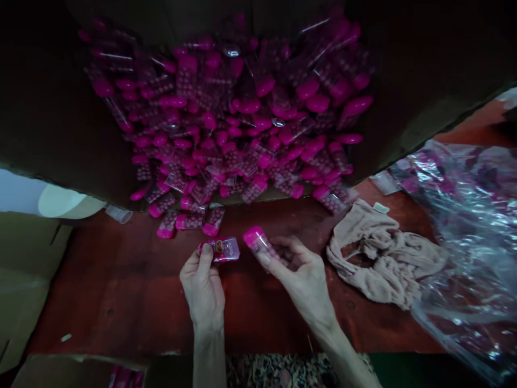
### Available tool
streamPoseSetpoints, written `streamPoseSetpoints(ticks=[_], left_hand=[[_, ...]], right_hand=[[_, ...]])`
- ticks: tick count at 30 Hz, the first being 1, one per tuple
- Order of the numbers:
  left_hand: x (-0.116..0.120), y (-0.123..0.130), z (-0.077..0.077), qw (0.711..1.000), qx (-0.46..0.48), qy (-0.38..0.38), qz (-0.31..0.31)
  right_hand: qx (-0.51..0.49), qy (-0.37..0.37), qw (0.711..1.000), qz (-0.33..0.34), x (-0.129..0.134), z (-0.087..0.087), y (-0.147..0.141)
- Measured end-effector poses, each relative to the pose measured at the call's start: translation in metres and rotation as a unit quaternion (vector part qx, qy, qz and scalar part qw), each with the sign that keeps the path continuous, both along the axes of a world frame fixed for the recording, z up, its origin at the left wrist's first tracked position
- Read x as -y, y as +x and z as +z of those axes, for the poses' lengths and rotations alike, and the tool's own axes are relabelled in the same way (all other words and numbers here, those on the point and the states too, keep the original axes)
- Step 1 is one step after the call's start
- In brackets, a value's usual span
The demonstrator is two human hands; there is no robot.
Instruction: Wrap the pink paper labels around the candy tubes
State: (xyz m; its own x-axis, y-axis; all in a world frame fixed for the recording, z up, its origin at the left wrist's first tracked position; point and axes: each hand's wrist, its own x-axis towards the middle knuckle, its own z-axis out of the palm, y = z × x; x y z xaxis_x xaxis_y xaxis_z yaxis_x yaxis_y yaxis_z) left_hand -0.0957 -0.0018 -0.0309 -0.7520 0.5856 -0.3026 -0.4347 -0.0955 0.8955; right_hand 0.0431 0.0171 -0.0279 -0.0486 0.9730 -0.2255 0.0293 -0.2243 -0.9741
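My left hand [204, 285] pinches a small flat pink printed sleeve [224, 249] between thumb and fingers, its far end pointing right. To its right, my right hand [301, 269] grips a small clear candy box [262, 243] with a pink cap, tilted so the cap faces up and left. Pink beads show through the box's clear wall. The two held items are close but apart. Just beyond them, several similar candy boxes [190, 221] lie on the red-brown table [133, 291], in front of a large heap of the same boxes [242, 124].
A big cardboard box [52, 124] on its side holds the heap. On the right are a crumpled beige cloth [379, 256] and a clear plastic bag [476, 231] with pink items. A white round container [70, 202] stands at left, above another cardboard box [28, 285].
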Motion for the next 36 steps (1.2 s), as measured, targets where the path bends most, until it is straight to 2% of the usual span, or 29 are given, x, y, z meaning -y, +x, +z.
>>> streamPoseSetpoints(ticks=[8,12,18,25,31,33,36], left_hand=[[-0.003,0.008,-0.001,0.999,0.026,0.006,-0.018],[-0.006,0.009,0.0,0.999,0.03,0.0,-0.033],[-0.012,0.019,0.002,0.998,0.027,0.001,-0.056],[-0.022,0.038,0.003,0.999,0.01,-0.004,-0.048],[-0.025,0.043,0.003,0.985,0.13,0.014,-0.111],[-0.024,0.047,0.003,0.975,0.175,-0.004,-0.137],[-0.021,0.054,0.004,0.959,0.222,-0.027,-0.172]], right_hand=[[0.074,0.124,0.988,0.048,0.006,0.005,0.004],[0.065,0.142,0.984,0.088,0.001,0.002,0.014],[0.081,0.158,0.981,0.08,0.0,0.0,0.016],[0.104,0.151,0.983,0.031,0.004,0.003,0.009],[0.067,0.074,0.995,0.011,0.011,-0.004,0.008],[0.082,0.105,0.991,-0.016,0.014,-0.005,0.007],[0.118,0.2,0.971,-0.057,0.018,-0.006,0.006]])
